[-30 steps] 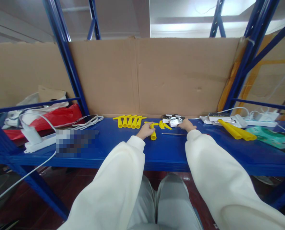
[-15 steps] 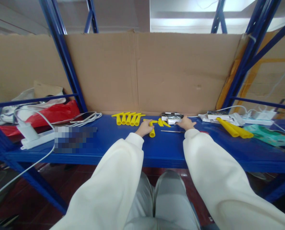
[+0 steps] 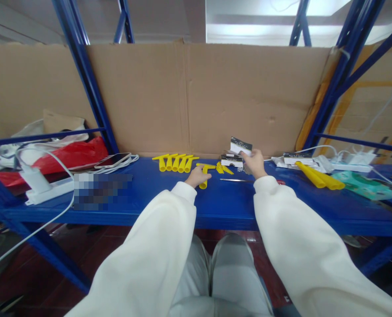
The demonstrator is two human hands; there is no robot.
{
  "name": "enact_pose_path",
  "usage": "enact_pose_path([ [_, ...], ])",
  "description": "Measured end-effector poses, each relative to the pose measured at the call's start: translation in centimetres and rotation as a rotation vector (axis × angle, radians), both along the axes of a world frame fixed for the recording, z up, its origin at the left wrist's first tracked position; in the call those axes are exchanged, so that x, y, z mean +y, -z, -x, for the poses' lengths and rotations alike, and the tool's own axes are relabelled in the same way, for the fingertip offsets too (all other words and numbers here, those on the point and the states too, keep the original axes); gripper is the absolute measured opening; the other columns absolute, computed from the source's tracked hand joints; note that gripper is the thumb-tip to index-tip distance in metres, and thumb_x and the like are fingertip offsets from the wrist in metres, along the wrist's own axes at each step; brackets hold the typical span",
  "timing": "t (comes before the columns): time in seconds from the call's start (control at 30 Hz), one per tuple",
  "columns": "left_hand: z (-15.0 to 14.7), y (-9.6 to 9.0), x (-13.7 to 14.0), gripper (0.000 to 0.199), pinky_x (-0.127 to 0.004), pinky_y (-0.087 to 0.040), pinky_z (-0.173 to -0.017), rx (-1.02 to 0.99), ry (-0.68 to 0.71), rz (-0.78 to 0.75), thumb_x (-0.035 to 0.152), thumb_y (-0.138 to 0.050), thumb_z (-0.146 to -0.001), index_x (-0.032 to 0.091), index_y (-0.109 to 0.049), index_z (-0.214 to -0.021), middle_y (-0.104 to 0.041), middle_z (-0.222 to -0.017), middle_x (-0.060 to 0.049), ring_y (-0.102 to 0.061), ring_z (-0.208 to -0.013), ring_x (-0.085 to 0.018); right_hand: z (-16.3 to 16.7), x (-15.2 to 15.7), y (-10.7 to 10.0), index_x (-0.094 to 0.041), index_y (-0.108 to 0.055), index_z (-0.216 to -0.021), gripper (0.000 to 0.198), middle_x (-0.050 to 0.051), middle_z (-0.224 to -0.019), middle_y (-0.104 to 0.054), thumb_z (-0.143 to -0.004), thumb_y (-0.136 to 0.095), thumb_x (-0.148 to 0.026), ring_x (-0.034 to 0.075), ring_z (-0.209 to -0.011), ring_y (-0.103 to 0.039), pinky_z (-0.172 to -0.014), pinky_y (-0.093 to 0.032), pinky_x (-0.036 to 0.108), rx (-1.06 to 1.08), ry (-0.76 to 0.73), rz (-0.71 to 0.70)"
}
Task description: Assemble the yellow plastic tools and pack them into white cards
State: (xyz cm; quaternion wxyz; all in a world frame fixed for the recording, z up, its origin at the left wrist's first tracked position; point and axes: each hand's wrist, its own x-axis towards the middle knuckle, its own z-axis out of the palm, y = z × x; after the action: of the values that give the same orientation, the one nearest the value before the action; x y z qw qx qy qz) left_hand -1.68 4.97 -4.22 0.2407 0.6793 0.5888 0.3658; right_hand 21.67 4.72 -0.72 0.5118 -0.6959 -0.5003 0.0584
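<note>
Right hand [image 3: 255,162] grasps small white-and-black box [image 3: 241,145], lifted just above similar boxes [image 3: 231,160] at frame centre. Left hand [image 3: 196,176] rests curled over yellow plastic piece [image 3: 203,182] on blue shelf [image 3: 143,193]; whether it truly clenches, we cannot tell. Row of yellow pieces [image 3: 175,162] lies left of centre; thin metal tool [image 3: 237,180] below right hand. We judge: keep box level, pinch its edges, clear stack before moving; keep left hand steady on yellow piece.
</note>
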Motion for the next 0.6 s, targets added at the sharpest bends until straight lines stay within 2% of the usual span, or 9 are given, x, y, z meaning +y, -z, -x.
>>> enact_pose_path([
  [0.1,-0.1,-0.3,-0.2,0.066,-0.027,-0.052,-0.09,-0.085,-0.032,0.04,0.016,-0.07,-0.072,0.007,-0.059,-0.136,-0.068,-0.128,-0.017,-0.067,-0.112,-0.025,0.8,0.2,0.3,-0.008,-0.051,-0.133,0.06,0.019,-0.119,-0.07,-0.082,-0.068,-0.036,0.027,-0.095,-0.071,-0.078,-0.057,0.034,0.187,-0.177,-0.04],
  [0.17,0.0,-0.4,-0.2,0.062,-0.026,-0.053,-0.082,-0.184,-0.05,0.084,0.012,-0.068,-0.072,0.007,-0.061,-0.134,-0.073,-0.115,-0.015,-0.07,-0.101,-0.022,1.3,0.3,0.6,-0.008,-0.054,-0.13,0.063,0.017,-0.111,-0.073,-0.077,-0.076,-0.032,0.025,-0.088,-0.072,-0.07,-0.057,0.031,0.262,-0.249,-0.042],
  [0.27,0.2,-0.5,0.1,0.06,-0.023,-0.053,-0.068,-0.411,-0.03,0.148,0.004,-0.065,-0.069,0.011,-0.064,-0.129,-0.075,-0.092,-0.008,-0.07,-0.082,-0.018,1.7,0.3,1.0,-0.011,-0.065,-0.109,0.05,0.012,-0.091,-0.076,-0.067,-0.085,-0.03,0.022,-0.078,-0.071,-0.06,-0.055,0.027,0.325,-0.338,-0.038],
  [0.33,0.3,-0.6,0.3,0.061,-0.022,-0.051,-0.061,-0.575,-0.012,0.184,0.0,-0.065,-0.065,0.013,-0.065,-0.125,-0.074,-0.084,-0.006,-0.069,-0.074,-0.017,1.8,0.3,1.2,-0.013,-0.066,-0.089,0.037,0.009,-0.079,-0.074,-0.064,-0.087,-0.029,0.018,-0.07,-0.069,-0.055,-0.051,0.023,0.349,-0.404,-0.042],
  [0.43,0.1,-0.9,0.1,0.062,-0.021,-0.05,-0.057,-0.766,0.004,0.225,-0.004,-0.063,-0.062,0.013,-0.066,-0.122,-0.072,-0.081,-0.005,-0.067,-0.066,-0.015,1.9,0.3,1.3,-0.015,-0.063,-0.075,0.03,0.005,-0.068,-0.071,-0.063,-0.088,-0.029,0.015,-0.063,-0.066,-0.05,-0.047,0.021,0.369,-0.466,-0.056],
  [0.6,-0.3,-1.8,-0.7,0.069,-0.019,-0.051,-0.059,-0.91,0.022,0.207,-0.007,-0.058,-0.065,0.012,-0.06,-0.131,-0.07,-0.083,-0.004,-0.066,-0.065,-0.012,2.1,0.0,1.4,-0.017,-0.063,-0.074,0.035,0.002,-0.065,-0.07,-0.058,-0.091,-0.029,0.013,-0.06,-0.064,-0.048,-0.047,0.02,0.411,-0.542,-0.042],
])
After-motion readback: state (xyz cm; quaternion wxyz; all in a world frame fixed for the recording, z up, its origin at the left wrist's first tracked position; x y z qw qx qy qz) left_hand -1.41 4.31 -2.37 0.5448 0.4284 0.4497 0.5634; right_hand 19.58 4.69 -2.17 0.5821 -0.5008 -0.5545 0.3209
